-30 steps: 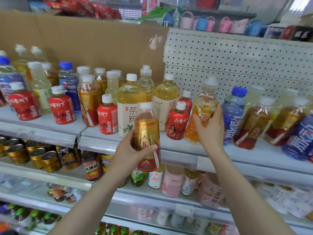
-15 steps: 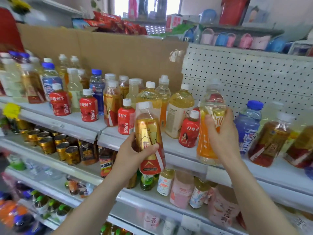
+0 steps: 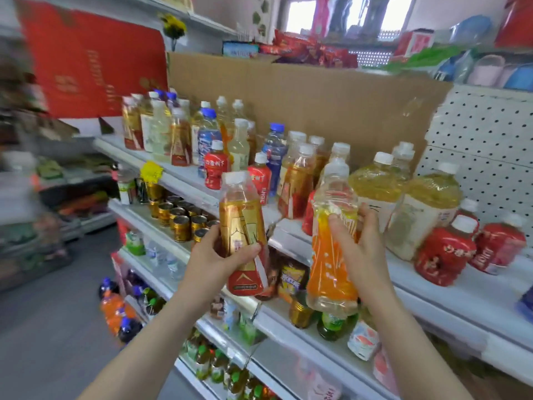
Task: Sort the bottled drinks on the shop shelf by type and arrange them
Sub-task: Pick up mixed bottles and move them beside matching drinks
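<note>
Lifted off the white shelf, the orange-labelled clear plastic bottle sits upright in the right grip; the left grip clasps the gold-and-red labelled amber bottle, with matching gold-labelled bottles up-left, nearer it.

Top shelf, white metal: bottles are stood upright in loose rows, types mixed. Far left, gold-labelled amber bottles are set beside pale yellow bottles. Mid-run, blue-capped bottles and small red juice bottles are interleaved. Right end: two large yellow tea bottles are placed side by side, with a cluster of squat red bottles near the front edge. On the second shelf, gold cans are packed in rows. A yellow tag is fixed at the top shelf's lip. Lower tiers are blurred; green-capped bottles can be made out.
</note>
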The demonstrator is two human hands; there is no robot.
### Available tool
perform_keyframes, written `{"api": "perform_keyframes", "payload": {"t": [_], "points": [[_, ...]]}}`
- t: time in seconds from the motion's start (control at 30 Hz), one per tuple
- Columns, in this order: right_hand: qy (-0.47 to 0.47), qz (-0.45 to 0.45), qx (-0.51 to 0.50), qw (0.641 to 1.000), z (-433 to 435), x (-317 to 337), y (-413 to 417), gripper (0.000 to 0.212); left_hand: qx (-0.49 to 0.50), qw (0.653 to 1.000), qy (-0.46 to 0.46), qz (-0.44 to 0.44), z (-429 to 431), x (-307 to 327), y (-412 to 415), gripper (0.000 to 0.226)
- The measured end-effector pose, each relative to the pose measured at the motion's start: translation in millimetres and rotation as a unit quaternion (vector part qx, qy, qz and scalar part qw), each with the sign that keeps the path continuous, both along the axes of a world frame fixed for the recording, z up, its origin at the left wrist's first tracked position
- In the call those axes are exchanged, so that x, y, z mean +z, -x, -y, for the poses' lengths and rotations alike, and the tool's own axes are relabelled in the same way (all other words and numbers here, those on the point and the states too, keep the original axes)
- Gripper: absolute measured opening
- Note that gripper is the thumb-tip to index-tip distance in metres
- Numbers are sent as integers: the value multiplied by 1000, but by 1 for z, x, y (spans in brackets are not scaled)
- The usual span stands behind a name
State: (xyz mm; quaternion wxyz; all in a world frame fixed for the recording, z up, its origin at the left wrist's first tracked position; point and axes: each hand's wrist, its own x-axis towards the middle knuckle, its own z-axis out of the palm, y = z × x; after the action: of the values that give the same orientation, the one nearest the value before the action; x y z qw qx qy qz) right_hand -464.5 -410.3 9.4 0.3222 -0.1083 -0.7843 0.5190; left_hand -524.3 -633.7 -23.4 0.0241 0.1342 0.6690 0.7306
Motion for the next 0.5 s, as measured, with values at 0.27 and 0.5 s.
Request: {"api": "perform_keyframes", "payload": {"t": [0.27,0.5], "points": [[102,10,46,994,126,-10,117,65,-3,999,39,5,128,-8,97,64],[46,5,44,998,203,3,193,54,-9,998,65,2,200,-1,179,56]]}}
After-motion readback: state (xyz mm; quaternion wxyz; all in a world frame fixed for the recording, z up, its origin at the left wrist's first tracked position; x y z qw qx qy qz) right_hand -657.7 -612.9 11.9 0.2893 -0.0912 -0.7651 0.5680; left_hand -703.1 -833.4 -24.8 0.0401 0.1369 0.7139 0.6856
